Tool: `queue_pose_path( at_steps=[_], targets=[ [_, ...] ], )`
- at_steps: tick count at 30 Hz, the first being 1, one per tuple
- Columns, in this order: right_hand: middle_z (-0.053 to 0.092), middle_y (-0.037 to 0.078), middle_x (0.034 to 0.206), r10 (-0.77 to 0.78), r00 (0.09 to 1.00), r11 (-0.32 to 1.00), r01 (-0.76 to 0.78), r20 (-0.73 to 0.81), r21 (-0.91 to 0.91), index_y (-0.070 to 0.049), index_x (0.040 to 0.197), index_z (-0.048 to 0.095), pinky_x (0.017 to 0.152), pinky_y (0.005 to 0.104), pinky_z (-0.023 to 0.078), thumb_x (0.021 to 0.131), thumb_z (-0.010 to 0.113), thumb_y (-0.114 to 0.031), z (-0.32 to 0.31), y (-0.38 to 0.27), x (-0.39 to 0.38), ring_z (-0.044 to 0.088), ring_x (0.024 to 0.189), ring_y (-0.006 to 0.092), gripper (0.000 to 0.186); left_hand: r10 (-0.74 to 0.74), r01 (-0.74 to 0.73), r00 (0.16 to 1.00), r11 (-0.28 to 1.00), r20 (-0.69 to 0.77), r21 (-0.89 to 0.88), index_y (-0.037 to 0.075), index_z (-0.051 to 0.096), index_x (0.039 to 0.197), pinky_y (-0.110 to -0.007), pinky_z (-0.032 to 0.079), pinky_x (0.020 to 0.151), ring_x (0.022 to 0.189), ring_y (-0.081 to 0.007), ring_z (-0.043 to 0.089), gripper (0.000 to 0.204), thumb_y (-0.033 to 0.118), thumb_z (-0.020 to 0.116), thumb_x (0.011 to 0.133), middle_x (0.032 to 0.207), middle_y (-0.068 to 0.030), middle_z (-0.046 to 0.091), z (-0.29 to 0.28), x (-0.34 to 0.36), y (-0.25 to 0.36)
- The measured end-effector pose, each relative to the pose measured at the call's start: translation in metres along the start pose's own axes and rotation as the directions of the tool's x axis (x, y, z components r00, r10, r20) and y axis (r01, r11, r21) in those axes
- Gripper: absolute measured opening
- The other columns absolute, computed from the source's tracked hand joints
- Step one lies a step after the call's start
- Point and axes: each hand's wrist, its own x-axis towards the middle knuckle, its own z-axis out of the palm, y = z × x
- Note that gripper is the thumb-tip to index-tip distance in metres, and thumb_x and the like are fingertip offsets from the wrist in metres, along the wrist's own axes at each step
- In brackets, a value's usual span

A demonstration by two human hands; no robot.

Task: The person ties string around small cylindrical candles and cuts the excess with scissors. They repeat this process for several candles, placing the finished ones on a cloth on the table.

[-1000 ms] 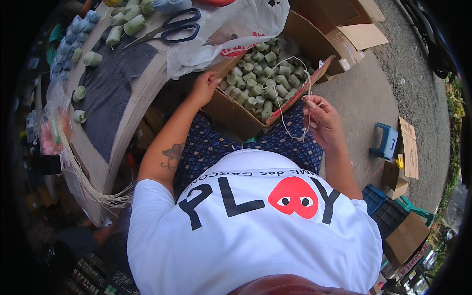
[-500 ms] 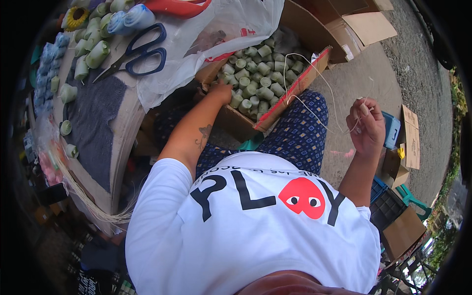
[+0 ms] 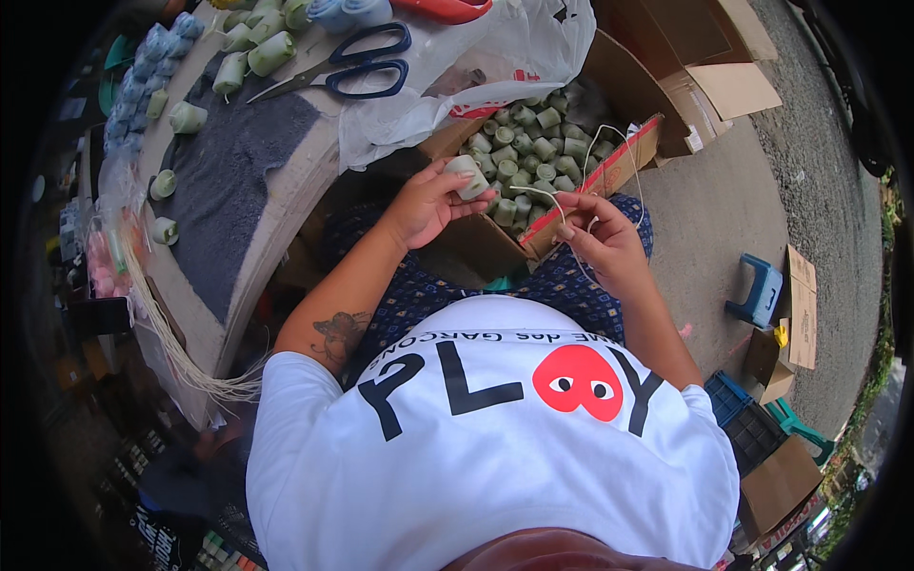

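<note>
Held between the thumb and fingers of my left hand (image 3: 419, 209) is a short pale green candle (image 3: 466, 177), tilted above the near left corner of a cardboard box (image 3: 640, 152). Many similar candles (image 3: 545, 172) lie loose in that box. Just to the right, my right hand (image 3: 609, 246) pinches a thin white cord (image 3: 535, 190). One end of the cord points left toward the candle, apart from it, while the rest loops over the box's red-edged side. The box stands by my knees.
At the left is a table (image 3: 276, 214) with a dark cloth (image 3: 233, 157), blue-handled scissors (image 3: 331, 68) and more candles (image 3: 271, 54). A white plastic bag (image 3: 390, 133) hangs over its edge. Pale strands (image 3: 181, 362) droop off the near side. A blue stool (image 3: 759, 290) stands right.
My left hand has come out of the box with a candle in it. My right hand has moved left, bringing the cord close to the candle. The view has shifted.
</note>
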Motion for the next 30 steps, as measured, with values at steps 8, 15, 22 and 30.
queue_pose_path(
  at_steps=[8,15,22,30],
  targets=[
    [0.058,-0.002,0.077,-0.323,0.946,0.919,0.308,-0.020,-0.248,-0.002,0.096,0.062,0.058,0.0177,0.041,0.089,0.062,-0.009,0.064,-0.008,-0.016,0.051,0.065,0.0026,0.010,0.162,-0.130,0.982,0.949,0.093,-0.287,0.001,0.052,0.116,-0.035,0.052,0.086,0.095,-0.0194,0.064,0.043,0.038,0.040,0.098,0.102,-0.0131,0.063,0.031,-0.073,-0.003],
    [0.058,-0.001,0.075,-0.480,0.876,0.764,0.436,0.031,-0.475,-0.002,0.089,0.061,0.056,0.0180,0.040,0.087,0.064,-0.008,0.083,-0.007,-0.038,0.051,0.064,0.0029,0.007,0.231,-0.165,0.961,0.920,0.152,-0.355,0.006,0.052,0.113,-0.038,0.052,0.085,0.092,-0.0204,0.066,0.034,0.035,0.045,0.097,0.099,-0.0121,0.064,0.040,-0.099,-0.010],
    [0.057,0.000,0.075,-0.528,0.849,0.748,0.484,0.035,-0.454,-0.002,0.088,0.061,0.056,0.0194,0.039,0.086,0.065,-0.006,0.091,-0.005,-0.053,0.051,0.065,0.0038,0.006,0.269,-0.222,0.957,0.922,0.111,-0.317,0.006,0.055,0.109,-0.034,0.054,0.083,0.089,-0.0173,0.066,0.038,0.041,0.044,0.096,0.098,-0.0109,0.066,0.048,-0.109,-0.021],
    [0.059,0.006,0.077,-0.637,0.711,0.359,0.616,0.299,-0.701,-0.003,0.091,0.061,0.052,0.0234,0.042,0.078,0.066,0.002,0.095,-0.012,-0.062,0.055,0.061,0.0140,0.014,0.308,-0.269,0.948,0.908,0.077,-0.320,0.005,0.054,0.110,-0.034,0.054,0.084,0.089,-0.0177,0.066,0.037,0.038,0.046,0.096,0.099,-0.0130,0.065,0.052,-0.114,-0.020]
  ],
)
